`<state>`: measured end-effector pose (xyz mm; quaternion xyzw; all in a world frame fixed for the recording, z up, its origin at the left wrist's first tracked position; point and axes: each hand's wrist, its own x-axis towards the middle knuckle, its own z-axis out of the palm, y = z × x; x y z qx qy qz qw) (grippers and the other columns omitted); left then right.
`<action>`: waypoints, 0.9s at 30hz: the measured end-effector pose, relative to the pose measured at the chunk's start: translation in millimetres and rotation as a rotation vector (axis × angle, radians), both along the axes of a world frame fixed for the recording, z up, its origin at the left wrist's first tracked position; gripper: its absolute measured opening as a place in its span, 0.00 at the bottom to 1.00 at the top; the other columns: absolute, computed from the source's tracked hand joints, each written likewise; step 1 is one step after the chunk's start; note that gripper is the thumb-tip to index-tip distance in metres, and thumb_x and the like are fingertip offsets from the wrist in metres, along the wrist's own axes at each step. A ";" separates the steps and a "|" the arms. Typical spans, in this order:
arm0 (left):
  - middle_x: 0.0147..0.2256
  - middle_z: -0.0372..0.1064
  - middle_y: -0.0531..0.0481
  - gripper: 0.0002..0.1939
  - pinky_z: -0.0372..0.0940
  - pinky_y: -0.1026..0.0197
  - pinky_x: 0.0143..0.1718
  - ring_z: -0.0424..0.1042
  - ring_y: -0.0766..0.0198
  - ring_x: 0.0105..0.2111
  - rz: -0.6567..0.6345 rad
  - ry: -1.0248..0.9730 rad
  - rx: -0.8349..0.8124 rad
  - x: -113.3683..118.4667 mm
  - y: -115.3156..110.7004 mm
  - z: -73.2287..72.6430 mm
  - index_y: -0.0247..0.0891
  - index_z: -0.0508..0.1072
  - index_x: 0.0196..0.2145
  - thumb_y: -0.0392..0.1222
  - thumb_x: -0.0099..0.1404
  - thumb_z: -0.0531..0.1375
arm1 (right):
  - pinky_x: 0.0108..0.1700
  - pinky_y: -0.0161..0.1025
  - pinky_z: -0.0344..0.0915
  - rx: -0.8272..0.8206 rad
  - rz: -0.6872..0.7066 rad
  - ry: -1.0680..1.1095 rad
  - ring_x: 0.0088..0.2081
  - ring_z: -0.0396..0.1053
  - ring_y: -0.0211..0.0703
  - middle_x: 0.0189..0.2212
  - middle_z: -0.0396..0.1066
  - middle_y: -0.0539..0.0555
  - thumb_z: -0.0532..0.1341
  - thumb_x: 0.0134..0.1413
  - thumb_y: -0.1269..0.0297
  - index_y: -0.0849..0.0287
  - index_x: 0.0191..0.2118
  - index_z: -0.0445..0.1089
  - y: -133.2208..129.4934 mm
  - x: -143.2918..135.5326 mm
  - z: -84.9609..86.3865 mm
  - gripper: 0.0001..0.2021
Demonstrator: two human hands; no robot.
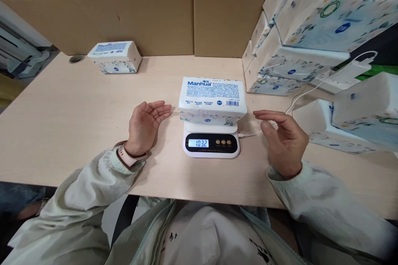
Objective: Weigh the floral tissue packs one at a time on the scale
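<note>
A pack of tissues (pixel 212 99) with blue print lies on the plate of a white digital scale (pixel 211 149), whose lit display reads 103.2. To the left of the pack, my left hand (pixel 146 124) is held open, palm turned inward, apart from the pack. My right hand (pixel 284 138) is on the other side, fingers stretched toward the pack with a gap between; nothing is in it. A white cable (pixel 255 133) runs from the scale's right side and passes behind my right hand.
Stacked tissue packs (pixel 311 33) rise at the back right, with two more packs (pixel 367 112) at the right edge. A single tissue pack (pixel 115 58) sits at the back left near a cable hole (pixel 76 59). Cardboard boxes (pixel 139 12) line the desk's rear. A power strip (pixel 345 75) lies at right.
</note>
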<state>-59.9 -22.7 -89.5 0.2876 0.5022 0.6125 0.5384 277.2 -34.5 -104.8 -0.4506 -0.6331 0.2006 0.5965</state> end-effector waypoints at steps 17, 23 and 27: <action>0.41 0.82 0.39 0.22 0.74 0.51 0.57 0.82 0.53 0.46 -0.001 -0.003 0.000 -0.8 0.4 -1.0 0.35 0.81 0.40 0.57 0.71 0.58 | 0.57 0.62 0.77 -0.003 -0.001 -0.005 0.49 0.82 0.56 0.44 0.85 0.54 0.68 0.67 0.58 0.45 0.44 0.82 -0.3 0.6 -2.1 0.04; 0.44 0.83 0.38 0.26 0.71 0.44 0.63 0.81 0.47 0.52 -0.036 0.082 0.051 0.1 -2.7 0.6 0.35 0.83 0.41 0.63 0.70 0.60 | 0.57 0.58 0.78 0.003 0.010 -0.018 0.50 0.82 0.54 0.44 0.85 0.54 0.67 0.69 0.58 0.46 0.46 0.83 -1.0 1.1 -2.9 0.06; 0.56 0.82 0.41 0.30 0.56 0.41 0.77 0.73 0.43 0.67 -0.092 0.338 0.286 3.5 -7.8 7.0 0.38 0.87 0.48 0.65 0.76 0.57 | 0.66 0.60 0.73 -0.090 0.099 -0.087 0.60 0.78 0.56 0.57 0.82 0.56 0.65 0.72 0.53 0.46 0.59 0.79 1.5 -2.4 -0.9 0.15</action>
